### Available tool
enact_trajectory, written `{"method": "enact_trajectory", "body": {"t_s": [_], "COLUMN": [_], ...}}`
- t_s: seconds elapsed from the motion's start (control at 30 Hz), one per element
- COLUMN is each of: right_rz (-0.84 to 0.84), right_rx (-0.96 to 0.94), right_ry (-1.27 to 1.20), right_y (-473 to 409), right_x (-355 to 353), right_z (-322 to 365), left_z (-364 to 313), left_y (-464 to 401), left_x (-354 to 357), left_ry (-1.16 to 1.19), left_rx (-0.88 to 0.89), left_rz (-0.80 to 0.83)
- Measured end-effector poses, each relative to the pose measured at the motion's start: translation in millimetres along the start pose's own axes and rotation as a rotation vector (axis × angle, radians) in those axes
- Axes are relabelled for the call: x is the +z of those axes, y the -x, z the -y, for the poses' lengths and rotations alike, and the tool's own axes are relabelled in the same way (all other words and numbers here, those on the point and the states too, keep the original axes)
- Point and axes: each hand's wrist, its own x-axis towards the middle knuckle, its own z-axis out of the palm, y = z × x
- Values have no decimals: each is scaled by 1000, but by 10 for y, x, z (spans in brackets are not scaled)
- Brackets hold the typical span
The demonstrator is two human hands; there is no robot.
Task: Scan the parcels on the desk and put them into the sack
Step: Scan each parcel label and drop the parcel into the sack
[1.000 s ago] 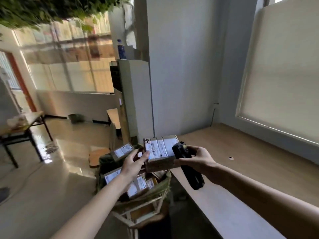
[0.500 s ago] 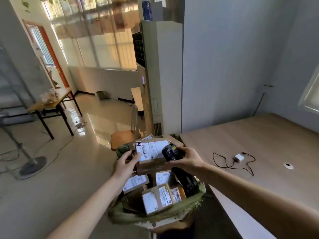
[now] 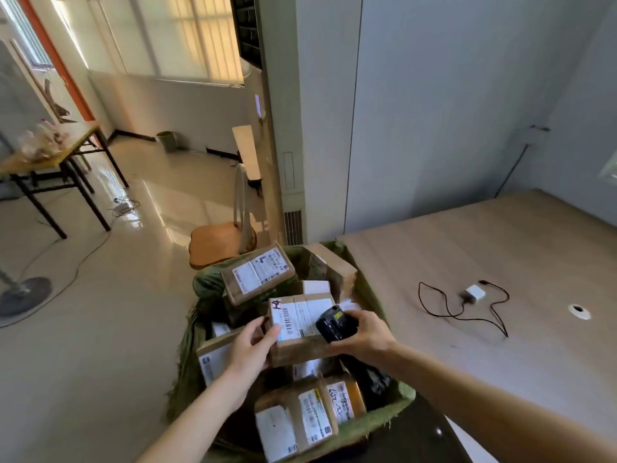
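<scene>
Green sack [image 3: 374, 426] holds cardboard parcels [image 3: 300, 419] (labelled).

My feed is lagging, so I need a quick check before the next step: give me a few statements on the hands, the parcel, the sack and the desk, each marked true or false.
1. The left hand holds the parcel above the sack. True.
2. The right hand is empty. False: its grip is on a black scanner.
3. The sack has no parcels in it. False: several boxes lie inside.
4. A white charger with a black cable lies on the desk. True.
5. The held parcel's label faces up. True.
</scene>
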Motion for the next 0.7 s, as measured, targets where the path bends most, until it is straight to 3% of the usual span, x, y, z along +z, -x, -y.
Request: {"method": "enact_trajectory", "body": {"t_s": [0.43,0.7], "right_rz": [50,-55], "right_rx": [57,-10], "right_ry": [163,179], "right_y": [-125,198], "right_x": [125,-172], "right_z": [-168,27], "left_z": [185,-173], "left_y": [-175,54], "left_x": [-36,-92], "left_ry": [-115,-345], "left_rx": [-45,177], "left_rz": [20,-18]}}
